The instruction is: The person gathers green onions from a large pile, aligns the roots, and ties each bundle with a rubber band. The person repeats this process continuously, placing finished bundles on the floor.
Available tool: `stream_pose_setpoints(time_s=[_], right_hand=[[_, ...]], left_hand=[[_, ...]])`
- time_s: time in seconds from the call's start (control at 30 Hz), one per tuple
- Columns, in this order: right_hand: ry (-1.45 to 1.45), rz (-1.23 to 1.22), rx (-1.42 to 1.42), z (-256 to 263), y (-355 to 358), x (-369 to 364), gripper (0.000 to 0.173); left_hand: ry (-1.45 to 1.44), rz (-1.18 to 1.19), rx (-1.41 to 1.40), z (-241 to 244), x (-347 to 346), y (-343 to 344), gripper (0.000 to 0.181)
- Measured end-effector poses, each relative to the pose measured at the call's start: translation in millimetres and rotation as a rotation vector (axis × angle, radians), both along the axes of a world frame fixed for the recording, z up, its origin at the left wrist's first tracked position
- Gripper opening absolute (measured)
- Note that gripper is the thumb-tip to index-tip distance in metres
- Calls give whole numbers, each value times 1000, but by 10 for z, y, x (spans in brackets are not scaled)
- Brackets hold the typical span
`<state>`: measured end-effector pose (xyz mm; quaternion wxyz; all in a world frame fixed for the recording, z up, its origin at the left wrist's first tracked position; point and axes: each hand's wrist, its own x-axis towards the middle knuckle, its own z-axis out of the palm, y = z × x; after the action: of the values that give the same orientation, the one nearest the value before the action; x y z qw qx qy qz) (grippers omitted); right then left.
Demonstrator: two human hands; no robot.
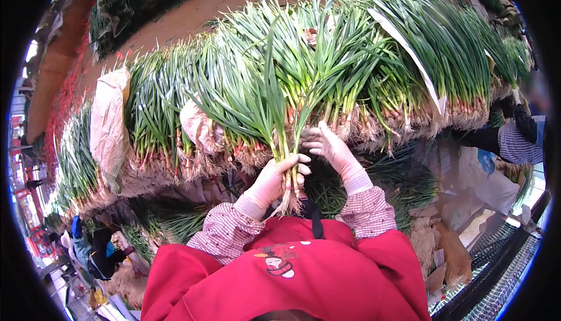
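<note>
A few green garlic plants (pixel 287 145) with white roots are gripped in my gloved left hand (pixel 280 174), fingers wrapped around the stems just above the roots. Their leaves fan upward, away from me. Beside them on the right, my gloved right hand (pixel 331 148) has its fingers spread and nothing in its palm; the fingertips are near the stems and the edge of the heap. That long heap of green garlic (pixel 258 58) lies in front of both hands, leaves pointing away and reddish stem bases and roots towards me.
Pale crumpled sacking (pixel 109 124) and a white strip (pixel 407 53) divide the heap. Cut leaves (pixel 333 194) lie on the ground below my hands. Other people work at the right edge (pixel 521 139) and lower left (pixel 103 251). A dark rail with netting (pixel 495 273) runs at lower right.
</note>
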<state>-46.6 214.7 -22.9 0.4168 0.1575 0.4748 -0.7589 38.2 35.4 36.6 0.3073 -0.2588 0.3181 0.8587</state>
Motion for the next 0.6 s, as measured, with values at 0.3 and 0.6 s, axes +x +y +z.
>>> stream_pose_setpoints(time_s=[0.3, 0.6], right_hand=[[1570, 294, 1156, -21, -434, 475, 10], [688, 20, 803, -503, -16, 196, 20]], left_hand=[[-15, 5, -400, -50, 47, -156, 28], [-82, 47, -175, 69, 244, -618, 31]])
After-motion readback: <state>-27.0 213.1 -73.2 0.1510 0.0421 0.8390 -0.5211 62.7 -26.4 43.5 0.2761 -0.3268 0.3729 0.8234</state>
